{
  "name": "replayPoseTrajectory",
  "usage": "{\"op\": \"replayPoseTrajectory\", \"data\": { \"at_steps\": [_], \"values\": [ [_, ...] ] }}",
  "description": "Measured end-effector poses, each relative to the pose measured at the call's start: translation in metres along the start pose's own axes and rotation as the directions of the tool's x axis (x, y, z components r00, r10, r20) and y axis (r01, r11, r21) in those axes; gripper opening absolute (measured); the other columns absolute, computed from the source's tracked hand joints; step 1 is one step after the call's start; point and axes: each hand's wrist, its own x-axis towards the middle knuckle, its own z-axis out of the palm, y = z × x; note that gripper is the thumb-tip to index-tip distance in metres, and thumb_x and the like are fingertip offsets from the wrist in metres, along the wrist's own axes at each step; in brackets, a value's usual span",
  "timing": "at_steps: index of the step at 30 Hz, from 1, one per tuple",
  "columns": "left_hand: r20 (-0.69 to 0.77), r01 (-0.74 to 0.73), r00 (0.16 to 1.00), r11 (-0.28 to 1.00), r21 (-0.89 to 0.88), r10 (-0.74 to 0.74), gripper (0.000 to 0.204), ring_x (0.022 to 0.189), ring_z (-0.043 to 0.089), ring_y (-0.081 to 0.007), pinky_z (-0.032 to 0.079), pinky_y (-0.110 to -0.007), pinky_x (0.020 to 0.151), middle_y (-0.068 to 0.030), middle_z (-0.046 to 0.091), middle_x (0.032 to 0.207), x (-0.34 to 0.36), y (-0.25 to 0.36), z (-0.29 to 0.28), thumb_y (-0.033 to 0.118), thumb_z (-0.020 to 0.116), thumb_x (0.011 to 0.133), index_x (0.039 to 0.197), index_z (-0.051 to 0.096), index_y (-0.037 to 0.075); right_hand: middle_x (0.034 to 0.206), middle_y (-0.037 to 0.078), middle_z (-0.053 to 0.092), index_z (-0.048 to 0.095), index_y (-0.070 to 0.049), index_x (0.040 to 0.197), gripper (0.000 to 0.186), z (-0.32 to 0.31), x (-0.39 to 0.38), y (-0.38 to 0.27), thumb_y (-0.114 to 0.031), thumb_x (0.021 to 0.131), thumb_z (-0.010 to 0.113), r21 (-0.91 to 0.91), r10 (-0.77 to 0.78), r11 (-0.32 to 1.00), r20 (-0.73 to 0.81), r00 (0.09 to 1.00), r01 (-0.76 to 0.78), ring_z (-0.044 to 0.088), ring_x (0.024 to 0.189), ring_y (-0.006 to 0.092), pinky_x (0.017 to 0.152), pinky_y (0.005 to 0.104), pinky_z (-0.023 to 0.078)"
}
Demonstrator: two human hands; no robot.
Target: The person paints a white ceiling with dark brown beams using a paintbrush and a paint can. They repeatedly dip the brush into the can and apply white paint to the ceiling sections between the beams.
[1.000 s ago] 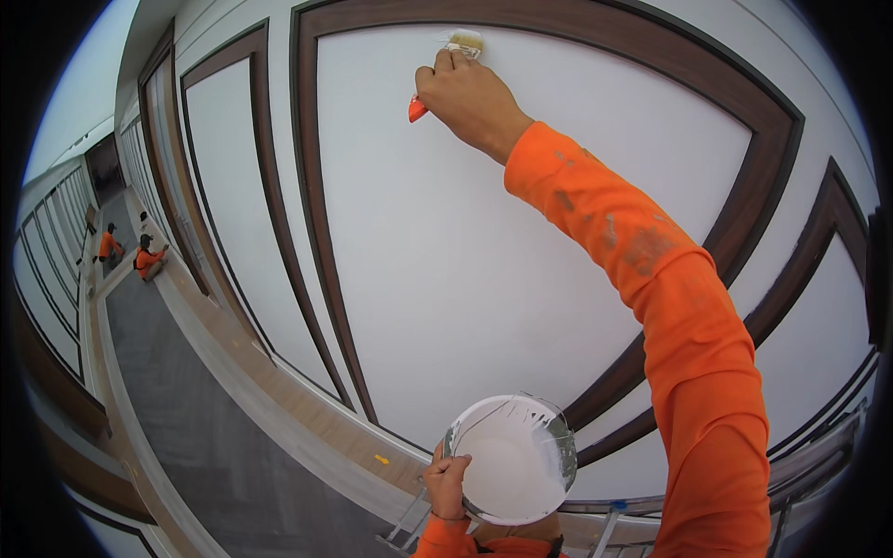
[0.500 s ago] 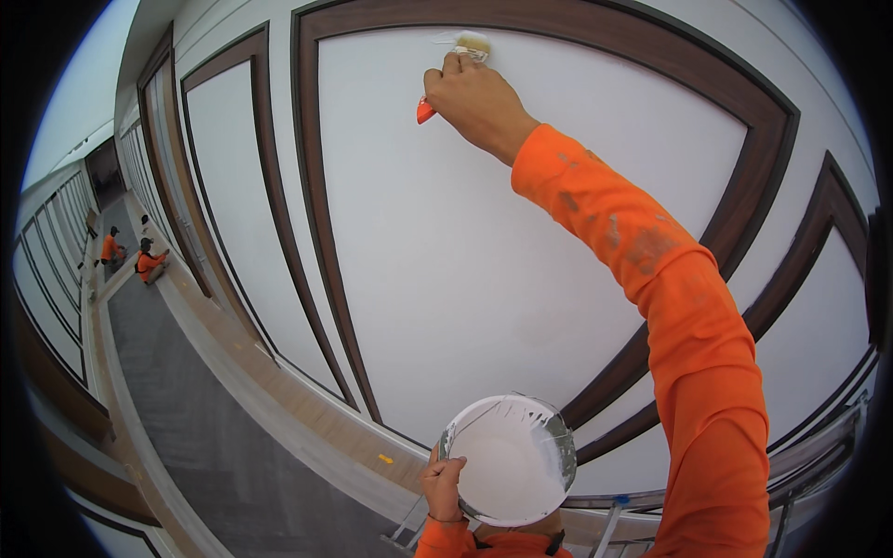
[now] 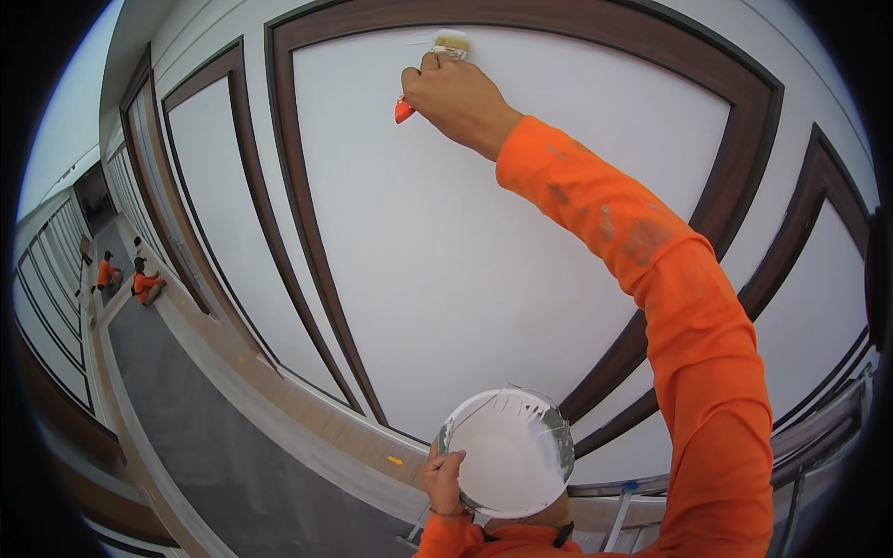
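Observation:
High on the white wall panel [image 3: 465, 223], my right hand [image 3: 462, 100] is closed round a paintbrush [image 3: 451, 43]. Its pale bristles, coated in white paint, press on the panel just below the top of the dark brown frame [image 3: 521, 13]. The red-orange handle end shows below my fingers. A round bucket [image 3: 507, 456] of white paint is in my left hand [image 3: 445, 481], gripped at its left rim with the thumb over the edge. Paint streaks and smears mark the bucket's inner wall. My right sleeve is orange with grey-brown stains.
A metal ladder [image 3: 619, 516] stands at the lower right. Further brown-framed panels [image 3: 216, 167] line the wall. Down the corridor at left, two people in orange, one a seated person [image 3: 146, 284], are low by the walls. A grey floor strip [image 3: 214, 437] runs along the corridor.
The view has shifted slightly, so the wall and brush appear a little further left. My right hand keeps the brush near the panel's top, and my left hand still grips the bucket.

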Motion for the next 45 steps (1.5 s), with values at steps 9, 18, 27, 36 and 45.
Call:
{"op": "replayPoseTrajectory", "data": {
  "at_steps": [9, 18, 27, 36, 45],
  "values": [
    [0.011, 0.052, 0.999, 0.999, -0.001, -0.052, 0.007, 0.070, 0.046, -0.0051, 0.034, -0.023, 0.063, 0.0012, 0.065, 0.106, 0.001, 0.000, 0.000, -0.002, 0.064, 0.081, 0.075, 0.065, -0.006, 0.091, 0.023, 0.067, 0.061, 0.004, 0.089, 0.012, -0.002, -0.001, 0.002, -0.003, 0.084, 0.069, 0.000, -0.016, 1.000, -0.027, 1.000, 0.016, 0.072, 0.085, 0.0345, 0.065, 0.0408, 0.062],
    [0.003, -0.019, 1.000, 0.999, 0.034, 0.019, 0.020, 0.072, 0.048, -0.0081, 0.036, -0.025, 0.066, -0.0006, 0.064, 0.106, -0.006, 0.009, 0.008, -0.002, 0.063, 0.081, 0.063, 0.055, -0.005, 0.088, 0.021, 0.068, 0.060, 0.002, 0.088, 0.009, -0.014, -0.005, 0.011, -0.002, 0.085, 0.068, 0.021, -0.034, 0.999, -0.035, 0.999, 0.035, 0.072, 0.082, 0.0334, 0.064, 0.0405, 0.061],
    [-0.072, 0.061, 0.996, 0.996, 0.072, -0.056, 0.021, 0.078, 0.049, -0.0075, 0.036, -0.025, 0.066, -0.0005, 0.062, 0.109, -0.013, 0.005, 0.008, -0.002, 0.065, 0.082, 0.066, 0.053, -0.007, 0.075, 0.012, 0.070, 0.068, -0.004, 0.080, 0.008, -0.002, -0.006, 0.032, 0.004, 0.077, 0.069, 0.025, -0.046, 0.999, -0.040, 0.998, 0.047, 0.072, 0.078, 0.0283, 0.066, 0.0393, 0.057],
    [-0.087, 0.041, 0.996, 0.997, 0.061, -0.036, 0.023, 0.077, 0.049, -0.0085, 0.036, -0.025, 0.068, -0.0007, 0.061, 0.101, -0.021, 0.006, 0.011, -0.002, 0.065, 0.082, 0.063, 0.051, -0.006, 0.079, 0.012, 0.072, 0.070, -0.003, 0.085, 0.010, -0.005, -0.016, 0.048, 0.004, 0.080, 0.067, 0.033, -0.021, 0.999, -0.002, 1.000, 0.021, 0.073, 0.080, 0.0286, 0.068, 0.0382, 0.058],
    [-0.066, -0.002, 0.998, 0.994, 0.106, 0.009, 0.019, 0.081, 0.051, -0.0094, 0.038, -0.025, 0.070, -0.0034, 0.064, 0.111, -0.019, 0.008, 0.012, -0.003, 0.063, 0.082, 0.066, 0.054, -0.008, 0.082, 0.012, 0.073, 0.072, -0.004, 0.089, 0.012, -0.015, -0.020, 0.053, 0.004, 0.081, 0.067, 0.050, -0.006, 0.999, 0.020, 1.000, 0.005, 0.073, 0.082, 0.0280, 0.070, 0.0382, 0.059]
  ]
}}
